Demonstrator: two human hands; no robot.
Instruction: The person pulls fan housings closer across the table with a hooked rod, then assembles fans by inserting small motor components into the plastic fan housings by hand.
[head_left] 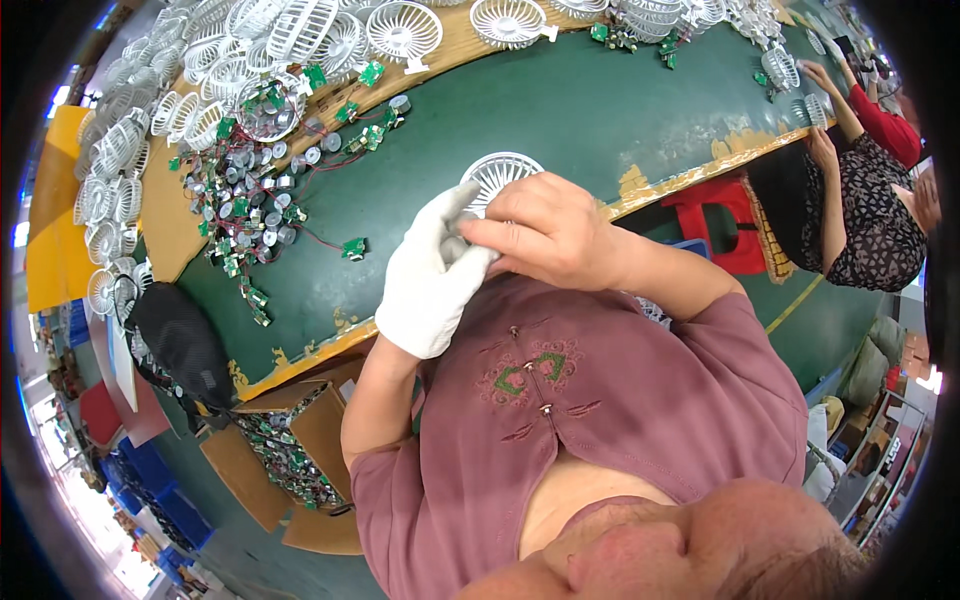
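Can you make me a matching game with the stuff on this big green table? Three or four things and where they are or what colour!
Things:
1. left hand
2. round fan grille by the hands
3. pile of small motors and circuit boards
4. stool

Descriptions:
A. red, under the table edge
B. white and slotted, lying on the green table
C. wearing a white glove
D. heaped on the table, to the person's left

Pairs: 1-C, 2-B, 3-D, 4-A
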